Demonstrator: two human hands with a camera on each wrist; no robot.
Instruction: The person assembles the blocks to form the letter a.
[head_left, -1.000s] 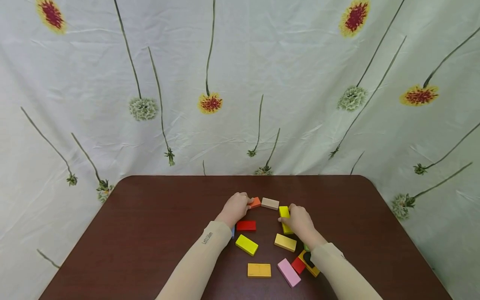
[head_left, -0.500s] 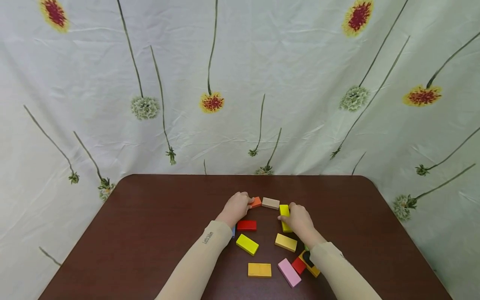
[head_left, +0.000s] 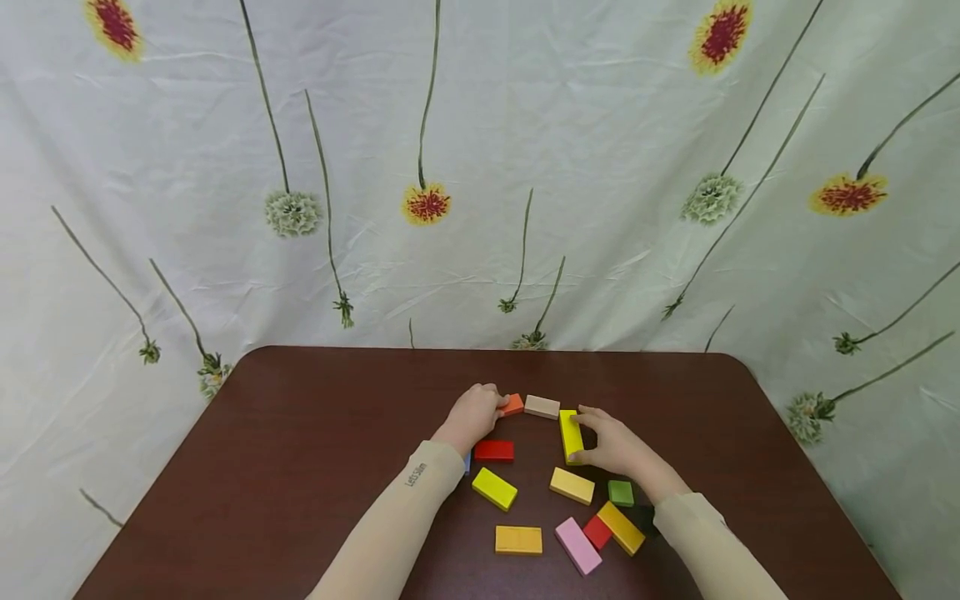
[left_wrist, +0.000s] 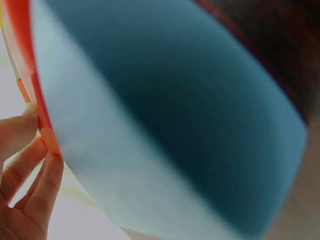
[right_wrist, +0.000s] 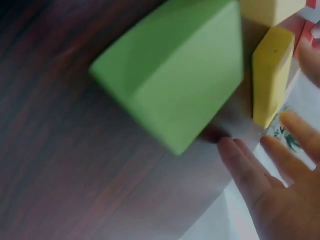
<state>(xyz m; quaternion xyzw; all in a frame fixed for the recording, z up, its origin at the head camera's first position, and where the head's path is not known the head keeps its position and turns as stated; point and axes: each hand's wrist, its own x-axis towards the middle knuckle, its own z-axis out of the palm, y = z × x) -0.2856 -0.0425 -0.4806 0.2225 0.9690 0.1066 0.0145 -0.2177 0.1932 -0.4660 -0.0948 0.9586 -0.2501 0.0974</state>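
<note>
My left hand (head_left: 471,415) pinches an orange block (head_left: 513,405) at the far side of the group; in the left wrist view its thumb and fingers meet at that orange block (left_wrist: 51,142). A pale wooden block (head_left: 542,407) lies just right of it. Beyond that, a bright yellow block (head_left: 571,437) stretches towards me. My right hand (head_left: 617,443) is beside this block, thumb and fingers spread around its right side. From the right wrist view, the right hand (right_wrist: 285,190) has parted fingers and holds nothing, with the yellow block (right_wrist: 272,77) beyond the fingertips.
Inside the group lie a red block (head_left: 494,451), a lime block (head_left: 494,489) and a tan block (head_left: 572,485). A green block (head_left: 621,493) sits under the right forearm. Nearer are orange-yellow (head_left: 518,540) and pink (head_left: 578,546) blocks. A blue block (head_left: 467,462) is partly hidden by the left sleeve.
My right hand has let go of the yellow block, opened its fingers and shifted right, uncovering the green block. My left hand stays at the orange block.
</note>
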